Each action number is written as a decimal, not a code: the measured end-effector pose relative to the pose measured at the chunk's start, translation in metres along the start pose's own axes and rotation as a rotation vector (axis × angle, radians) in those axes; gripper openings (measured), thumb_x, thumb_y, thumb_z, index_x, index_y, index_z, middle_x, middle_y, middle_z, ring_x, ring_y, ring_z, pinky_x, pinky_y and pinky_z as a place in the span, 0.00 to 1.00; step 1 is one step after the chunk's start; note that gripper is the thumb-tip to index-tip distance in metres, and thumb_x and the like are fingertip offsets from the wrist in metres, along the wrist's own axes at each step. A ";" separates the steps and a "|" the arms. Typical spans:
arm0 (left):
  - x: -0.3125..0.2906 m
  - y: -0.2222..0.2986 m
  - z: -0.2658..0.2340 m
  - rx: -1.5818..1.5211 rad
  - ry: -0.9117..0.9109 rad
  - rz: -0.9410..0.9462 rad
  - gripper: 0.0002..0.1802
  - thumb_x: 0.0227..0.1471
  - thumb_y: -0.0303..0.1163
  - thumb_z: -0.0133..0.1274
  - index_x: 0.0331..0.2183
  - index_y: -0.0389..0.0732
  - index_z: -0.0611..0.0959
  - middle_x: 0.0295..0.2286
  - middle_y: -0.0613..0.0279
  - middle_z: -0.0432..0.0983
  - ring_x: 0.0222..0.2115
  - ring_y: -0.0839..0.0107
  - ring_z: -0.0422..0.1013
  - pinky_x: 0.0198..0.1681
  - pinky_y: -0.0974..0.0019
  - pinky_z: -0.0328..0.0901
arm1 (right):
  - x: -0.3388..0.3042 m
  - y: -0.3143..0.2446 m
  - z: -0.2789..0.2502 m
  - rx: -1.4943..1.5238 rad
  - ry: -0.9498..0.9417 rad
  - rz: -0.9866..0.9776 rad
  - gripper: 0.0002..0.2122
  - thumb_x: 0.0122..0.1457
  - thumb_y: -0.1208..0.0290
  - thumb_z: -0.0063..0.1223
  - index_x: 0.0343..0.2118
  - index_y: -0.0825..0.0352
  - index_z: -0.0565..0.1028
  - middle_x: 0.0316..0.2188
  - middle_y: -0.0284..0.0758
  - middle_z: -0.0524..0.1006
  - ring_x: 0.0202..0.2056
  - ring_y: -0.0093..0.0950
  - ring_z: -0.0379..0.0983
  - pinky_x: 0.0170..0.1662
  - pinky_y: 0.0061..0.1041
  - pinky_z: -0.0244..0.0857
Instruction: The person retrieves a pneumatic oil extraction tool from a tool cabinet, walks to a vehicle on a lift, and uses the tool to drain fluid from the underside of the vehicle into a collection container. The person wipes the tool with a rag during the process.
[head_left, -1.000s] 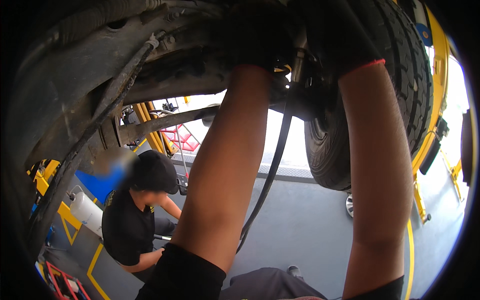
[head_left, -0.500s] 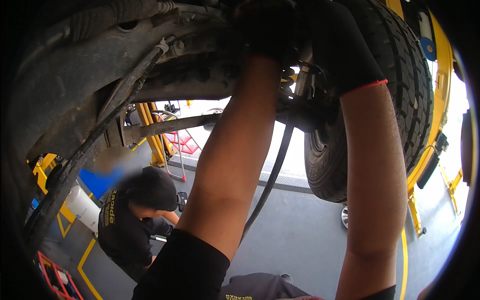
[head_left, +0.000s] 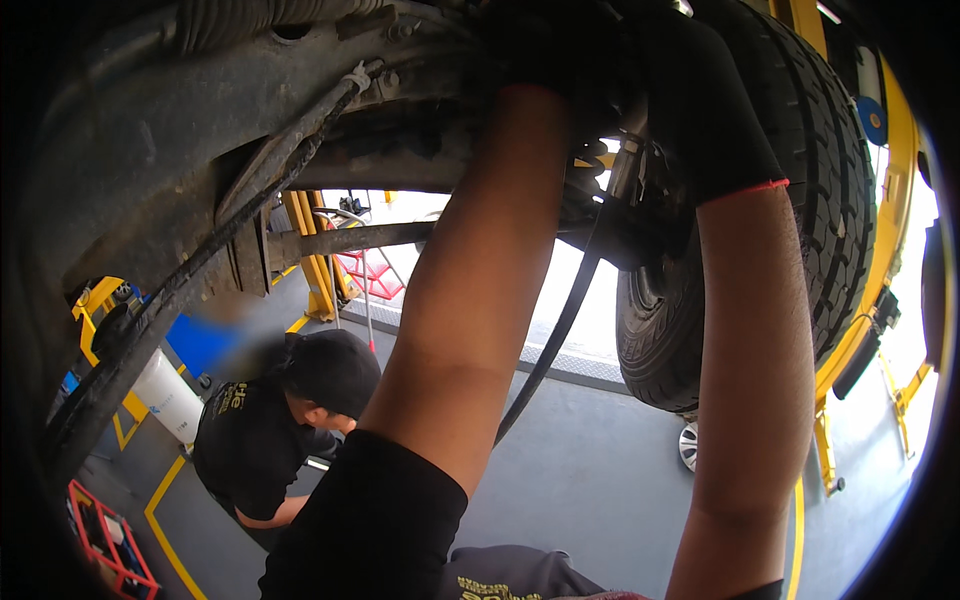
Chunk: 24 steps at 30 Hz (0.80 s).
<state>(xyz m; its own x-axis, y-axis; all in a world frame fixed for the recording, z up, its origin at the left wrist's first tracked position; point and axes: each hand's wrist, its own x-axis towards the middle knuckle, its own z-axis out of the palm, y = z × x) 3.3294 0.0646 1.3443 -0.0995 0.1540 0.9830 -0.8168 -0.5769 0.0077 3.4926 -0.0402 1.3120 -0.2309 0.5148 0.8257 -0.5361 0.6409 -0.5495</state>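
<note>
Both my arms reach up under a raised vehicle. My left hand (head_left: 545, 45), in a black glove with a red cuff edge, is up among the dark parts inboard of the wheel; its fingers are lost in shadow. Close to the inner side of the tyre (head_left: 810, 190) is my right hand (head_left: 700, 110), gloved the same way, its fingers hidden behind the glove's back. Between my forearms show a metal cylinder (head_left: 626, 168), part of a coil spring (head_left: 592, 155) and a long dark bar (head_left: 555, 350) slanting down. What either hand holds cannot be seen.
A dirty frame with a black cable (head_left: 230, 225) fills the upper left. Below left, a person (head_left: 250, 440) in black bends down near a white cylinder (head_left: 167, 400) and a red tool tray (head_left: 105, 540). Yellow lift posts (head_left: 890, 220) stand at right and behind.
The view has shifted slightly, and the underbody parts sit a little further right. My gloved hands stay in the same area. The person below has bent lower, head turned more downward.
</note>
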 end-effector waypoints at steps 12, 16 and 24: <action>0.057 0.001 -0.048 0.468 0.459 0.214 0.19 0.64 0.47 0.49 0.41 0.40 0.81 0.32 0.62 0.78 0.35 0.66 0.74 0.45 0.59 0.71 | -0.015 0.010 -0.018 -0.015 0.007 0.011 0.08 0.64 0.65 0.56 0.31 0.63 0.77 0.23 0.32 0.74 0.23 0.27 0.71 0.27 0.28 0.65; 0.035 0.014 -0.038 1.155 0.304 0.418 0.21 0.65 0.48 0.46 0.42 0.39 0.81 0.34 0.60 0.78 0.37 0.66 0.74 0.46 0.62 0.70 | -0.026 0.005 -0.004 0.004 0.011 0.022 0.08 0.64 0.65 0.56 0.31 0.63 0.77 0.23 0.32 0.74 0.23 0.26 0.71 0.27 0.28 0.65; -0.100 0.020 0.012 2.444 -0.182 0.788 0.25 0.68 0.49 0.40 0.44 0.38 0.80 0.40 0.55 0.79 0.41 0.67 0.75 0.47 0.66 0.69 | -0.033 -0.013 0.018 -0.021 0.066 0.089 0.07 0.64 0.66 0.55 0.33 0.64 0.78 0.27 0.31 0.77 0.27 0.25 0.74 0.31 0.27 0.67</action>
<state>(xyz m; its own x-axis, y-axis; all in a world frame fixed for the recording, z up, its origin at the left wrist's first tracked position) 3.3296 0.0284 1.2487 0.2115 -0.3574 0.9097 0.9772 0.0599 -0.2036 3.4926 -0.0754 1.2942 -0.2222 0.6060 0.7638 -0.4985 0.6027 -0.6232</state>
